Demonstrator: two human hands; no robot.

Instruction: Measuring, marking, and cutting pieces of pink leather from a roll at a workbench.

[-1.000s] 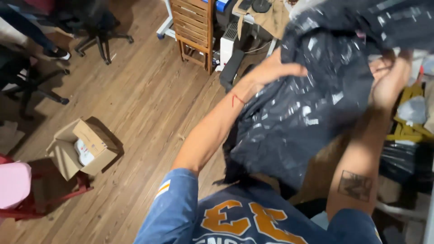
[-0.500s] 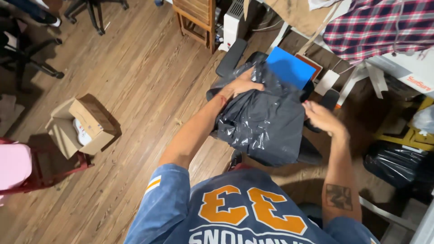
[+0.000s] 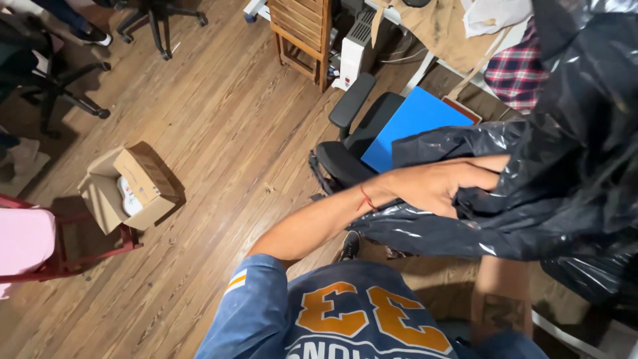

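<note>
A large black plastic bag (image 3: 565, 166) fills the right side of the head view, bunched and raised close to the camera. My left hand (image 3: 435, 186) reaches across from the left and grips a fold of the bag, fingers tucked into the plastic; a thin red thread circles the wrist. My right forearm (image 3: 502, 302), with a dark tattoo, rises from the bottom edge under the bag. The right hand itself is hidden behind the plastic. My blue shirt with orange numerals (image 3: 345, 319) shows at the bottom.
Below the bag a black office chair (image 3: 352, 143) carries a flat blue board (image 3: 412, 123). An open cardboard box (image 3: 129, 186) sits on the wooden floor at left, beside a red chair with a pink cushion (image 3: 26, 242). A wooden drawer unit (image 3: 302, 30), white appliance (image 3: 355, 50) and plaid cloth (image 3: 515, 70) lie beyond.
The bag was lowered toward the chair half a second ago and is now lifted and spread again at right. My right hand, visible before, is now covered by the plastic.
</note>
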